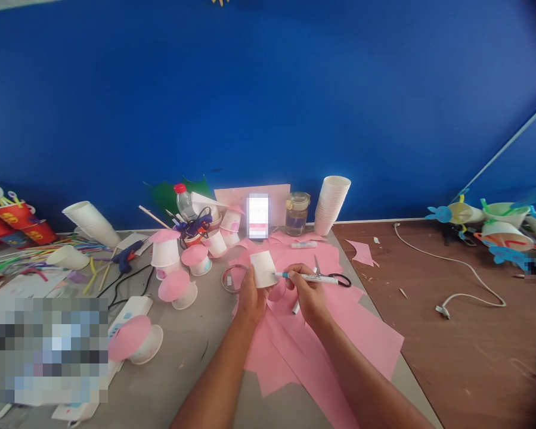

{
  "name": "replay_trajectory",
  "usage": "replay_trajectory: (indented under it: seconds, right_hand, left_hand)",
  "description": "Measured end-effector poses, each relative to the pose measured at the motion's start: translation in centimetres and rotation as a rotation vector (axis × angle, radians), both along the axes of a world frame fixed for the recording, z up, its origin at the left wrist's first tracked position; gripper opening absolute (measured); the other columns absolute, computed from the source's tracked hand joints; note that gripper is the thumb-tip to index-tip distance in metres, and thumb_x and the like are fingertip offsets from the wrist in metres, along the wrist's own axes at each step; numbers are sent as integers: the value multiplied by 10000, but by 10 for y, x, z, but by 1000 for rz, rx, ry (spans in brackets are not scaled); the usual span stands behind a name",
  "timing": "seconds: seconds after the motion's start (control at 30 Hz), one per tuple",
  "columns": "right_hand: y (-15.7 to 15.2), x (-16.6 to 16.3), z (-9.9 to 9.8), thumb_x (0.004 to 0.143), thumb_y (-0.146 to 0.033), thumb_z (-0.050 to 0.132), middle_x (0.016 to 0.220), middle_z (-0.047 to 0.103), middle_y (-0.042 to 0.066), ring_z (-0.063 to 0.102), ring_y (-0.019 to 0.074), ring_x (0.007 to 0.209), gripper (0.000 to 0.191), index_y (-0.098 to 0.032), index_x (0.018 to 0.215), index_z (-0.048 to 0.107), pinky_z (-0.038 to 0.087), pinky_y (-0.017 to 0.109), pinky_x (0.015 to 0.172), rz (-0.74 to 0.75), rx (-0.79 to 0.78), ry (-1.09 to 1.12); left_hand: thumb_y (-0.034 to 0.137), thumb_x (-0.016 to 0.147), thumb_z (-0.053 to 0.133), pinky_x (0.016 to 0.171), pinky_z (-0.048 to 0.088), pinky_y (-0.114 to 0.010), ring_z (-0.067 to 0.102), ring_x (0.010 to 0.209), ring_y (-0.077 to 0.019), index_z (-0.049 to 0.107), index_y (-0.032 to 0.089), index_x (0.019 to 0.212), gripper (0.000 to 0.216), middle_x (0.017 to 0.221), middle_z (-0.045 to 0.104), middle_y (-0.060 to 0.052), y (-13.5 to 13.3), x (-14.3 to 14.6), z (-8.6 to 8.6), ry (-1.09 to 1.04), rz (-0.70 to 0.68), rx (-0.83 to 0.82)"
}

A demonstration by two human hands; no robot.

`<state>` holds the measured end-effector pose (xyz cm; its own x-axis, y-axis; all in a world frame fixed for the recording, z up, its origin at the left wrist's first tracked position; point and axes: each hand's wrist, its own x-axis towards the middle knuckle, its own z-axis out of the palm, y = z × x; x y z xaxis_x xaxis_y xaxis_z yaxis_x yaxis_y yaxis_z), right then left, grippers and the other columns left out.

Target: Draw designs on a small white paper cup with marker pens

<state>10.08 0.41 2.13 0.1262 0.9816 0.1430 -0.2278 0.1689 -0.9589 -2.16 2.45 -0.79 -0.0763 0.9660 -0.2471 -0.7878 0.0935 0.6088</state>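
My left hand (252,293) is wrapped round a white paper cup (263,268), held upside down over the pink paper. Between the fingers of my right hand (307,288) is a white marker pen (328,278) with a blue band, its tip at the cup's right side. Cut sheets of pink paper (366,333) spread beneath both hands. Scissors with black handles (344,280) lie just behind my right hand, partly hidden. A roll of tape (230,279) rests left of the cup. Another white pen (296,307) is partly covered by my right hand.
Several cups with pink paper tops (174,286) stand or lie to the left. Behind are a lit phone (257,215), a glass jar (297,214) and a stack of paper cups (331,205). A glue gun (127,255) and power strip (131,310) sit left; a white cable (455,256) lies right.
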Motion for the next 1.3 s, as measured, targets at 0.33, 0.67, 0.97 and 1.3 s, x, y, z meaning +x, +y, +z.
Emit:
replay_trajectory:
  seconds: [0.33,0.67,0.97,1.3]
  right_hand:
    - [-2,-3,3,749,-287,559,533,500,-35,453,133,555,133,-199,667,616,367,261,554,0,-17,-52]
    - [2,5,-1,733,-264,547,511,460,-38,415,126,533,136,-201,616,577,339,256,528,-7,-15,-52]
    - [-1,-1,6,742,-295,562,524,493,-38,449,135,546,129,-200,670,611,374,265,557,-6,-34,-50]
    - [2,4,3,721,-262,549,516,458,-37,415,128,536,122,-201,619,575,346,258,526,-40,-67,-29]
  left_hand:
    - [434,848,597,691,526,-288,617,683,-151,639,162,903,281,781,664,-31,-1,3,2,22,22,7]
    - [435,801,659,669,531,-276,633,689,-147,642,155,905,299,762,666,-17,-2,2,8,16,48,-4]
    - [428,834,619,684,529,-277,626,674,-142,644,152,903,286,769,667,-26,0,2,2,9,30,-23]
    - [447,802,652,652,530,-279,618,672,-147,643,148,927,324,762,659,-25,-3,2,9,48,50,-20]
